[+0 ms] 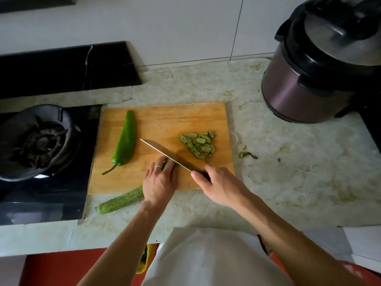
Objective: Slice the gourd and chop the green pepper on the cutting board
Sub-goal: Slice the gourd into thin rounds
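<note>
Gourd (121, 201): 1, left hand (159, 182) grips; right hand (216, 185) grips knife (165, 152); 1 pepper (125, 141).

A home kitchen: a gas burner (41, 141) set in a black glass hob (51, 199) at left, a pale marble-patterned countertop (288, 172) against white wall tiles (185, 27), and an electric pressure cooker (321, 67) at upper right.

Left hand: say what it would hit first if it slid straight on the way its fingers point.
Probably the knife blade, which crosses just beyond the left hand over the gourd it holds; the height gap is unclear. Past it lies bare cutting board.
</note>
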